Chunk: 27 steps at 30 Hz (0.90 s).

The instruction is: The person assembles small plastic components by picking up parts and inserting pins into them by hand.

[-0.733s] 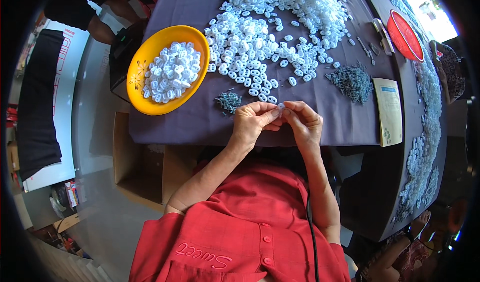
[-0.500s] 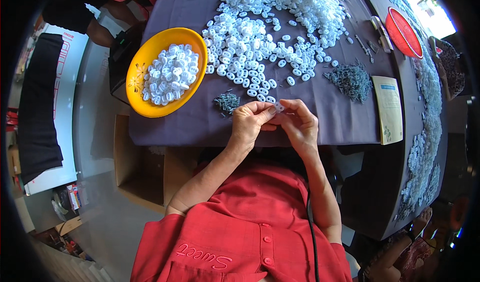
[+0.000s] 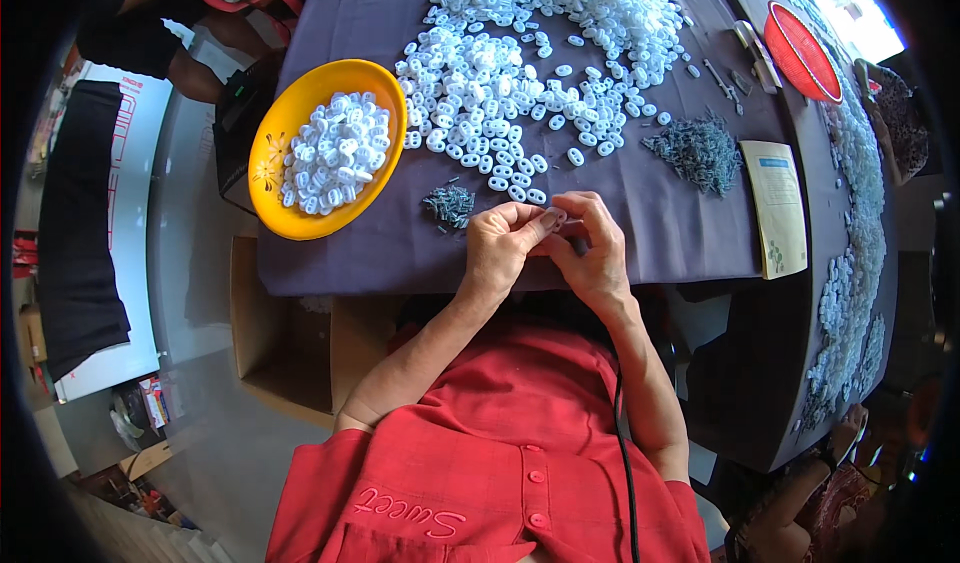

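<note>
Hands meet at the table's near edge — I see my left hand point(image 3: 500, 248) and right hand point(image 3: 597, 253) pinching one small white piece point(image 3: 556, 215) between fingertips, just below the white heap point(image 3: 520, 73), beside the yellow bowl point(image 3: 290, 128).

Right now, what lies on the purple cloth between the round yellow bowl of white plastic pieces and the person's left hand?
In the head view, a small pile of grey metal bits lies between the yellow bowl and the left hand; the rest is bare purple cloth.
</note>
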{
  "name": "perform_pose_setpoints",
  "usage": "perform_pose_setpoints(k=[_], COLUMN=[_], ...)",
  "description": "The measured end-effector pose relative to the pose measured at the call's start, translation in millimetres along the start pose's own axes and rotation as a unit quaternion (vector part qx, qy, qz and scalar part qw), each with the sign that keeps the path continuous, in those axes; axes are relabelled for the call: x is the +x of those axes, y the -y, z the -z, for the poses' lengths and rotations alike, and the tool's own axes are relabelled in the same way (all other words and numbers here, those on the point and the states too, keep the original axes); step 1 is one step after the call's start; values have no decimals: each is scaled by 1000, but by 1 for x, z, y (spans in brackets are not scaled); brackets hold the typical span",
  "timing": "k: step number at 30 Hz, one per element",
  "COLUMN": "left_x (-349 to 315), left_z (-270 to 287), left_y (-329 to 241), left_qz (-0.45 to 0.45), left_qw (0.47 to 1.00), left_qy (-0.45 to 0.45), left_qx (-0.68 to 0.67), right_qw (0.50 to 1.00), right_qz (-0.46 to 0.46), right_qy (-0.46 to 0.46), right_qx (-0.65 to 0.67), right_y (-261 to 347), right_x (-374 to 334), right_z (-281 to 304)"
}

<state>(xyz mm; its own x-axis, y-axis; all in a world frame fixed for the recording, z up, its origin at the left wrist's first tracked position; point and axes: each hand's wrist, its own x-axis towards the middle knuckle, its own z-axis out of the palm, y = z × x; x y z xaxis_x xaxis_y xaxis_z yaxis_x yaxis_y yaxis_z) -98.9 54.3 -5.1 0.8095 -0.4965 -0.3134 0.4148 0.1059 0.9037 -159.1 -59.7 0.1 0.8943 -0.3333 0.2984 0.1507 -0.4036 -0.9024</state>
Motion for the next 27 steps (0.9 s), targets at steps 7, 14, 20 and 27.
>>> perform_pose_setpoints(k=[7, 14, 20, 27], left_x=[1, 5, 3, 1], left_z=[0, 8, 8, 6], left_y=[2, 2, 6, 10], left_qz=[-22, 37, 20, 6], left_qw=[1000, 998, 999, 999], left_qy=[14, 55, 42, 30], left_qx=[1, -3, 1, -12], right_qw=[995, 996, 997, 992], right_qz=[50, 45, 30, 67], right_qy=[-8, -10, 1, 0], right_qx=[-81, -72, -76, -103], right_y=[-7, -8, -8, -12], right_x=[1, 1, 0, 1], right_z=[-1, -2, -2, -1])
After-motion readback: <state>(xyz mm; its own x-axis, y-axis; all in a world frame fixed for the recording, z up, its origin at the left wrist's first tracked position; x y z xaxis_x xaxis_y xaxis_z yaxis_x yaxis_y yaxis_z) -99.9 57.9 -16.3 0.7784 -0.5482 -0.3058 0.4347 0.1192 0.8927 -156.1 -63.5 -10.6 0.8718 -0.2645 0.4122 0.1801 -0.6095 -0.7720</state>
